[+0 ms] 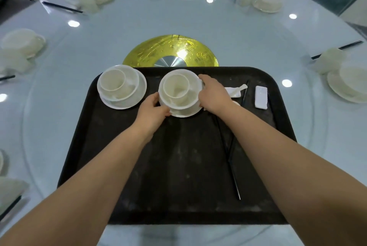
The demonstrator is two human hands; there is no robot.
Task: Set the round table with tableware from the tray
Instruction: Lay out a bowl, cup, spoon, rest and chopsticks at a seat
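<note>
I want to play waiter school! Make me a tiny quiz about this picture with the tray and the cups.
1. True or false: both hands grip the same stack of dishes.
2. How many stacks of dishes are on the tray?
A) one B) two C) four
3. Fill the gap: the long black sticks lying on the tray are ____.

Key
1. True: the left hand and right hand grip the middle stack from either side.
2. B: the middle stack and the left stack.
3. Chopsticks, at the right of the tray.
</note>
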